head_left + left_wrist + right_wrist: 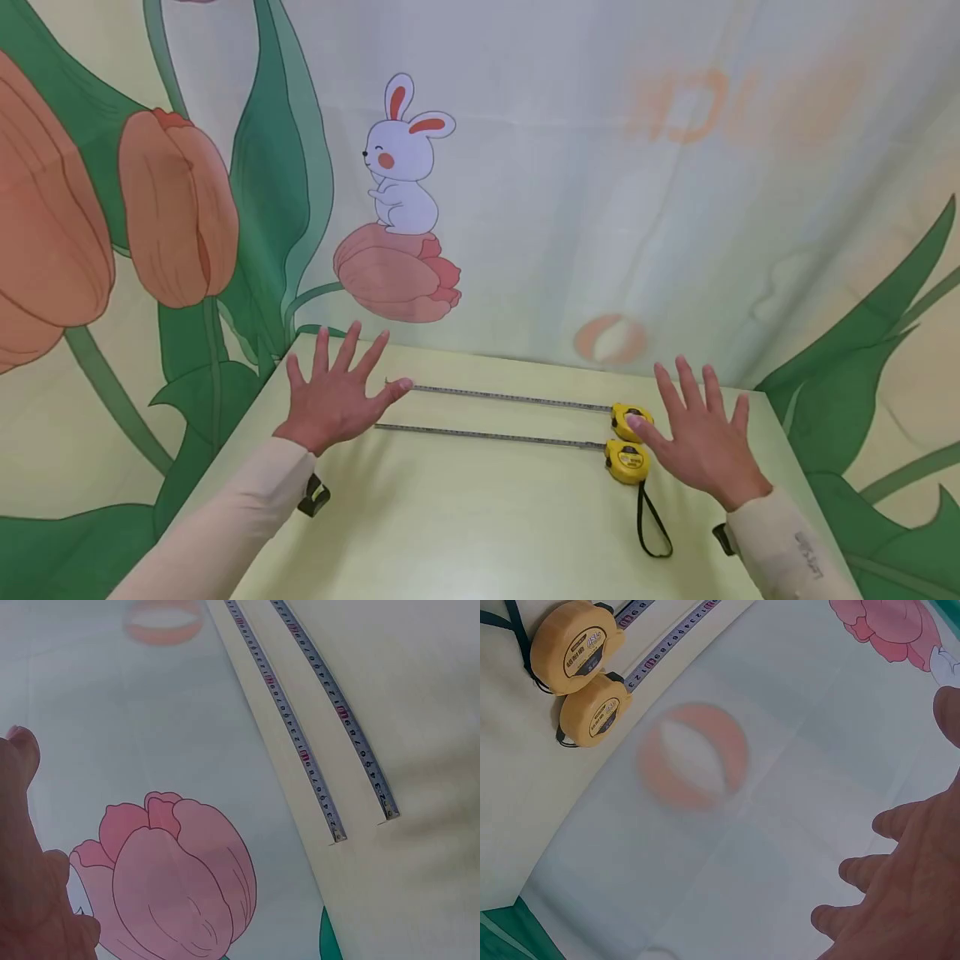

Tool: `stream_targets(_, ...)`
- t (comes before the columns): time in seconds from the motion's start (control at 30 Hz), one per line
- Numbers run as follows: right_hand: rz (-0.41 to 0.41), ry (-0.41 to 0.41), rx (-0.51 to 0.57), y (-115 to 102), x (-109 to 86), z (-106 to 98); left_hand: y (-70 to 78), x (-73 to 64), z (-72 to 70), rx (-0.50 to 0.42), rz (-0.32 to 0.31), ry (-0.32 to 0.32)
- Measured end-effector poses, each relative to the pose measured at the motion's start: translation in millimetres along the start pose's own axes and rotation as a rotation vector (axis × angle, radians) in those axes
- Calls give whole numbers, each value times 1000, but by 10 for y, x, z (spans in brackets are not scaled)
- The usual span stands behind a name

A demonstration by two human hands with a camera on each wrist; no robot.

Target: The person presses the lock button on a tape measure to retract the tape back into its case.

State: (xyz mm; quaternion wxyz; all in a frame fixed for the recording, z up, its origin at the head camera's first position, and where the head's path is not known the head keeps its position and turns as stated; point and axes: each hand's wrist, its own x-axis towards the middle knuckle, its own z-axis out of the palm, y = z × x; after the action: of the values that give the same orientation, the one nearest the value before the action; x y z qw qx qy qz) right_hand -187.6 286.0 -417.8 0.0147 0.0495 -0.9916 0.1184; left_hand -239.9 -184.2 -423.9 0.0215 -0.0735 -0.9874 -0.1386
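Our left hand [334, 404] and right hand [705, 446], fingers [321, 352] spread wide and empty, hover apart from two tape measures [627, 463] extended between them.

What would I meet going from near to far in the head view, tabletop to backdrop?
Black looped wrist strap → nearer yellow retractable tape measure → farther yellow retractable tape measure → rabbit-and-tulip backdrop.
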Motion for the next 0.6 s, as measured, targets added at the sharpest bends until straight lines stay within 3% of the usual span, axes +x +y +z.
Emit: stream_targets(0.6,2,12,15,47,150,113,-29,175,155,4,18,21)
